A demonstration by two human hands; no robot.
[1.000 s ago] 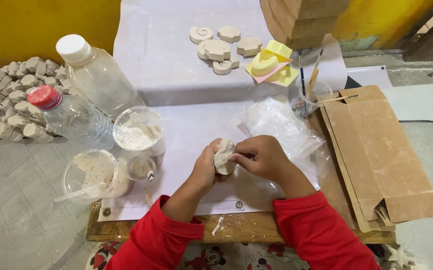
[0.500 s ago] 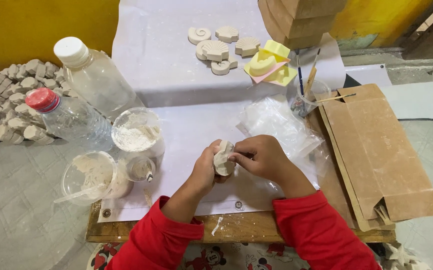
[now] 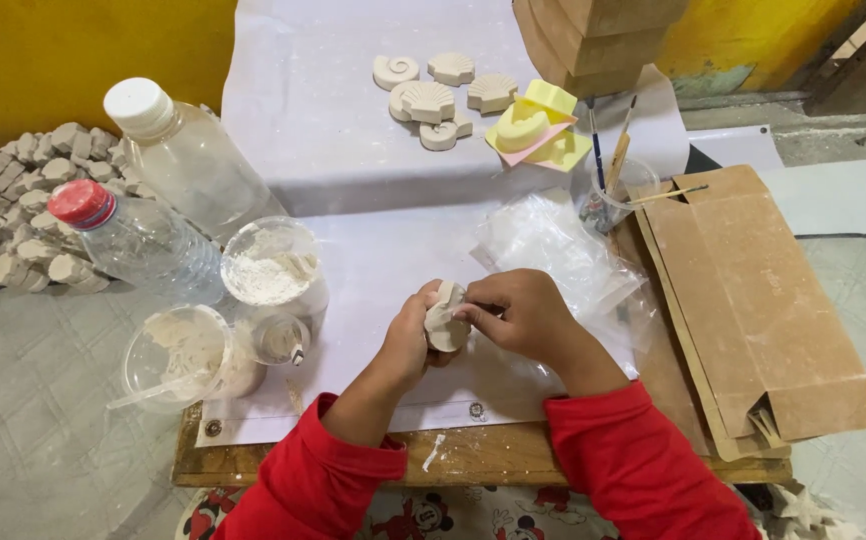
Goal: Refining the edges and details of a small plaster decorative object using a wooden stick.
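here the left hand (image 3: 408, 335) cups a small pale cast piece (image 3: 445, 318) from beneath and behind, its fingers curled around the back so that only the front of the piece shows, while the right hand (image 3: 518, 315) comes in from the other side with thumb and forefinger pressed together on the piece's near edge, pinching or rubbing at it. the piece sits between the two hands, touching both, held a little above the white sheet (image 3: 393, 250) that covers the worktop, roughly over the sheet's middle. the likeliest trouble, as i judge it, is a chip or a snapped edge: the piece looks dry and brittle, and the right fingers bear on a thin rim, so too hard a squeeze could break a bit off. a slip is also possible, since the grip is only a cupped palm and the fingers may be dusted with powder; a drop would land near the open tub of white powder (image 3: 271, 268) and the cup with a stick in it (image 3: 181, 350) just to the left, which could tip over. two plastic bottles (image 3: 153, 215) lie beyond those, and finished shell shapes (image 3: 433, 95) rest well apart at the far end, next to yellow moulds (image 3: 538, 125).
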